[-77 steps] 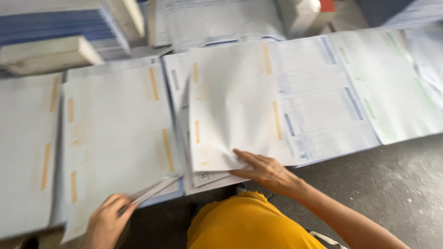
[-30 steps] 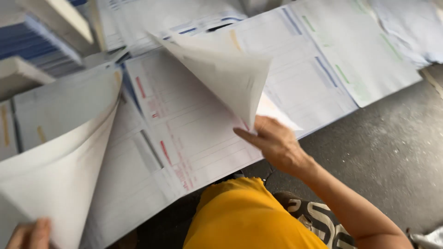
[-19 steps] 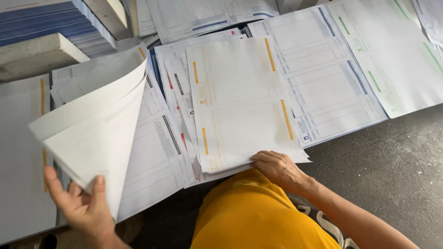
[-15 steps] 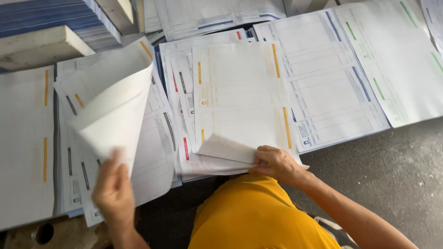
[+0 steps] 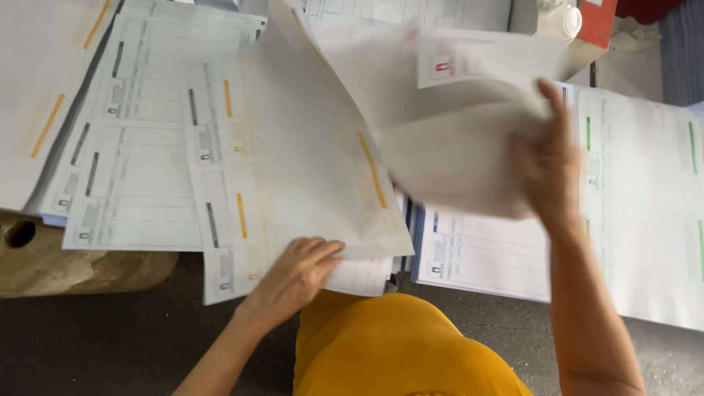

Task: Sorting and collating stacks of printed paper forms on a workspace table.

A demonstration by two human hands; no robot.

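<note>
Head view looked straight down on overlapping large printed sheets, thin white paper ruled with faint grey tables and marked with short orange bars. At lower centre of the frame the left hand lay on the bottom corner of a big orange-barred sheet, its fingers spread flat and released, pressing the paper rather than gripping it; that sheet sloped up from the hand toward the top centre of the frame, slightly bowed. At right of centre the right hand was raised, fingers curled and clenched on a lifted sheet, which was blurred, curved and limp, with a small red mark near its upper edge. Below it, at lower centre right, lay a flat sheet with blue print, and further right a broad sheet with green bars. More grey-ruled sheets fanned out at the left, resting on a stack. At the lower left edge a rough brown block with a round hole showed under the paper. Dark, gritty floor filled the bottom left, and smooth mustard-yellow cloth covered the person's lap at bottom centre. A white bottle cap sat at the top right.
</note>
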